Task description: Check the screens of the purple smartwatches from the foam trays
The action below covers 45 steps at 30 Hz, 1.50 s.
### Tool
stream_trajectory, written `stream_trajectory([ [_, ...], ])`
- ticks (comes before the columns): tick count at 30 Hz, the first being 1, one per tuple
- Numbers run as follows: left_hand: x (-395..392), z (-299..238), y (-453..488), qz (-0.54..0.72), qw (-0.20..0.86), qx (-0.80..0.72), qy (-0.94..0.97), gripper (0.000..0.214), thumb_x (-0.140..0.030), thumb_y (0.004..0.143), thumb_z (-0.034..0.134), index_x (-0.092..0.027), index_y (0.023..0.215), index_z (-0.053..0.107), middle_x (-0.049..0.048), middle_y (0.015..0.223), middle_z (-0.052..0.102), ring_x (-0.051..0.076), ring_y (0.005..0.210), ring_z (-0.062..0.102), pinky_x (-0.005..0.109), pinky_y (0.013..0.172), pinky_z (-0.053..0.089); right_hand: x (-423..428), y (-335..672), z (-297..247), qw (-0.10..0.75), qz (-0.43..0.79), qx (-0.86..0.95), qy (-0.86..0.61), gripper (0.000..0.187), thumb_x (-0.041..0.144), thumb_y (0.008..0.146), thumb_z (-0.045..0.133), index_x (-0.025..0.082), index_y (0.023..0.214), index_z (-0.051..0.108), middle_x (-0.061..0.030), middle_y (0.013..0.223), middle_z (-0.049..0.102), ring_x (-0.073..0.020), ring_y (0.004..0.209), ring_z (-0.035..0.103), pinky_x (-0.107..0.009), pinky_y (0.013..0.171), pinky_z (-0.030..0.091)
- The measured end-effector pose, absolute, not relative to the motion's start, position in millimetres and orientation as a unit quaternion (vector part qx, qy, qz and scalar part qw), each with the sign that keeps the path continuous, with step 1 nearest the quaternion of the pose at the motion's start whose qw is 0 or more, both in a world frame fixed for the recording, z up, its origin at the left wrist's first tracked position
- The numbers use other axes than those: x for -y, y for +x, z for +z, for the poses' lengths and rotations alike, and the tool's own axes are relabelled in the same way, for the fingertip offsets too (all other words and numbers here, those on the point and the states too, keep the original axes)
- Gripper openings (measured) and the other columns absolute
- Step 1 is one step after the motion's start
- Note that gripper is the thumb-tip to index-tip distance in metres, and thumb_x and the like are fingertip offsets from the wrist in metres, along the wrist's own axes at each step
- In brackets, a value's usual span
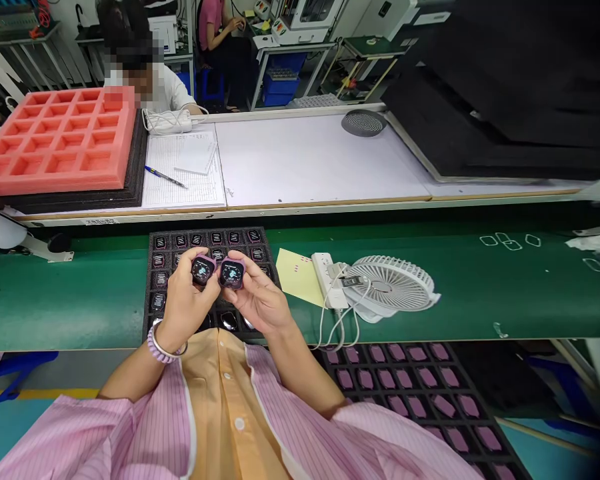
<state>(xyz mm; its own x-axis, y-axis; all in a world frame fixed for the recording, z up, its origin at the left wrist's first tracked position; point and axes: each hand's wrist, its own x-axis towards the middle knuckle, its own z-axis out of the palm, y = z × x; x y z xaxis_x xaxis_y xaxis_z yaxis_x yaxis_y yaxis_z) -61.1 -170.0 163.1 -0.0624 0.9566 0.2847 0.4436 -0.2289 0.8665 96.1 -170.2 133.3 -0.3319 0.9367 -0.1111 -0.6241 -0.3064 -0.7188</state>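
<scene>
My left hand (193, 293) grips a smartwatch (203, 269) with a purple case and a lit dark face. A second smartwatch (231, 273), alike and also lit, is pinched in my right hand (261, 297). The two watches are held side by side, nearly touching, faces turned up toward me. Below them on the green bench lies a black foam tray (149, 293) with several watches in its pockets. Both hands and my forearms cover the tray's middle.
Right of the tray are a yellow paper (300, 277), a white power strip (329, 279) and a white fan (395, 283) with cables. A raised shelf (300, 160) behind carries a pink foam tray (60, 143) and a pen (165, 177). Another tray of purple pieces (405, 380) sits lower right. A co-worker (167, 87) sits opposite.
</scene>
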Motion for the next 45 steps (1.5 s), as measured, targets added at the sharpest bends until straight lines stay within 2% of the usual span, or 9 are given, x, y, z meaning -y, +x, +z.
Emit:
stream_trajectory([
  [8,167.6,163.8,-62.9,0.475,0.29,-0.562,0.612,0.037,-0.029,0.088,0.067,-0.021,0.123,0.06,0.0027,0.099,0.068,0.013,0.074,0.062,0.022,0.063,0.05,168.8,97.2,134.7,0.523,0.76,0.276,-0.269,0.055,0.048,0.083,0.086,0.03,0.131,0.066,-0.0041,0.102,0.071,-0.0155,0.068,0.053,-0.033,0.068,0.048],
  [13,166.3,164.7,-61.5,0.456,0.302,-0.565,0.618,0.034,-0.033,0.089,0.067,-0.021,0.12,0.061,0.0008,0.09,0.067,0.012,0.068,0.06,0.023,0.061,0.05,169.7,97.3,133.2,0.522,0.753,0.29,-0.277,0.048,0.047,0.086,0.082,0.03,0.128,0.067,-0.0053,0.103,0.07,-0.0169,0.07,0.053,-0.034,0.068,0.047],
  [17,166.0,163.1,-60.2,0.462,0.316,-0.564,0.607,0.038,-0.032,0.087,0.069,-0.021,0.122,0.061,0.0018,0.093,0.067,0.011,0.065,0.058,0.021,0.055,0.046,169.6,99.1,134.7,0.514,0.753,0.3,-0.281,0.051,0.048,0.087,0.081,0.032,0.132,0.065,-0.0051,0.103,0.069,-0.0176,0.07,0.052,-0.035,0.069,0.047],
  [23,165.8,164.8,-60.7,0.45,0.303,-0.567,0.62,0.034,-0.029,0.087,0.067,-0.021,0.12,0.061,0.0003,0.089,0.067,0.011,0.066,0.059,0.022,0.06,0.048,169.0,98.9,136.9,0.525,0.757,0.285,-0.264,0.048,0.046,0.085,0.084,0.03,0.127,0.068,-0.0043,0.101,0.069,-0.0165,0.07,0.053,-0.033,0.068,0.046],
  [29,165.9,167.0,-60.0,0.462,0.326,-0.562,0.603,0.037,-0.031,0.087,0.069,-0.02,0.121,0.061,0.0008,0.09,0.067,0.01,0.062,0.056,0.021,0.053,0.045,169.1,97.9,138.2,0.517,0.754,0.295,-0.279,0.049,0.046,0.087,0.08,0.031,0.131,0.064,-0.0046,0.102,0.068,-0.0169,0.069,0.05,-0.034,0.068,0.045],
  [35,165.3,164.6,-61.8,0.451,0.304,-0.572,0.614,0.036,-0.03,0.085,0.068,-0.02,0.119,0.062,0.002,0.093,0.069,0.012,0.069,0.061,0.023,0.062,0.05,170.0,96.5,140.5,0.524,0.759,0.274,-0.272,0.049,0.046,0.082,0.086,0.029,0.124,0.066,-0.0047,0.1,0.069,-0.0165,0.068,0.049,-0.032,0.066,0.042],
  [41,166.7,163.5,-62.2,0.464,0.327,-0.569,0.595,0.04,-0.027,0.084,0.066,-0.019,0.123,0.062,0.0028,0.097,0.07,0.011,0.066,0.059,0.021,0.057,0.047,170.0,97.1,141.3,0.53,0.772,0.252,-0.245,0.049,0.042,0.082,0.089,0.029,0.124,0.068,-0.0044,0.1,0.071,-0.0148,0.068,0.05,-0.03,0.066,0.042],
  [45,166.7,162.7,-62.8,0.456,0.318,-0.575,0.6,0.038,-0.027,0.084,0.068,-0.02,0.12,0.063,0.0023,0.095,0.07,0.011,0.067,0.06,0.023,0.06,0.048,169.5,96.0,139.9,0.53,0.777,0.248,-0.231,0.046,0.042,0.081,0.092,0.029,0.12,0.072,-0.0045,0.099,0.072,-0.0149,0.069,0.052,-0.029,0.065,0.042],
])
